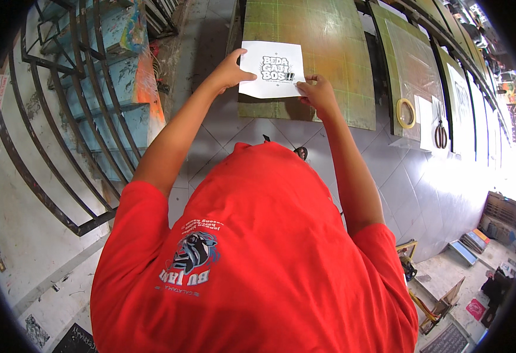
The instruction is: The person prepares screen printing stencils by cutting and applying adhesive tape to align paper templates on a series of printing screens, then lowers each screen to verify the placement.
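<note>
Between my two hands is a white sheet of paper (252,65) with bold black lettering printed in its middle. My left hand (232,73) grips the sheet's left edge, thumb on the front and the other fingers partly behind it. At the lower right corner, my right hand (317,94) pinches the paper between thumb and fingers. The sheet is held over the near left part of a greenish board (328,70) marked with a grid of thin lines. Its lower edge curls slightly. Whether the paper touches the board I cannot tell.
Right of the board stands another board (393,53) carrying clear plastic film, a roll of tape (405,113) and dark-handled scissors (440,136). More boards continue in a row beyond. A black metal railing (72,94) and light blue steps (102,123) rise on the left. Grey tiles (387,165) cover the floor.
</note>
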`<state>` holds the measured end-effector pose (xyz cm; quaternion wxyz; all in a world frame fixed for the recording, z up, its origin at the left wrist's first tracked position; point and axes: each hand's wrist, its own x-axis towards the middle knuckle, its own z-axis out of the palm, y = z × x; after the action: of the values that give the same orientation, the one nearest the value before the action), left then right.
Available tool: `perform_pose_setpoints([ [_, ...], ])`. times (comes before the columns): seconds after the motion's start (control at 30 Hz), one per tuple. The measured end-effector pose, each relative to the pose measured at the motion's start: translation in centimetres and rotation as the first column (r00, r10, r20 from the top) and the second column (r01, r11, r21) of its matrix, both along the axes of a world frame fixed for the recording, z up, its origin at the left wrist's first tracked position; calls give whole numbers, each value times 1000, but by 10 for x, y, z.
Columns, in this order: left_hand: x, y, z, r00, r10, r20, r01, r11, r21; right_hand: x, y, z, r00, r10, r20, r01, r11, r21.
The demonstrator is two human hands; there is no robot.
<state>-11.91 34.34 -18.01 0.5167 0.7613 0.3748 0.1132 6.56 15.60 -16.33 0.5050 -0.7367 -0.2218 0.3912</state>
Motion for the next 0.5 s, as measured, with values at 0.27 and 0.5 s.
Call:
perform_pose_setpoints([
  [0.27, 6, -11, 15, 989, 4, -146, 33, 968, 250, -1, 2, -17, 981, 35, 192, -21, 997, -76],
  [0.5, 7, -15, 13, 978, -26, -209, 108, 915, 390, -1, -2, -30, 860, 109, 498, -48, 990, -134],
])
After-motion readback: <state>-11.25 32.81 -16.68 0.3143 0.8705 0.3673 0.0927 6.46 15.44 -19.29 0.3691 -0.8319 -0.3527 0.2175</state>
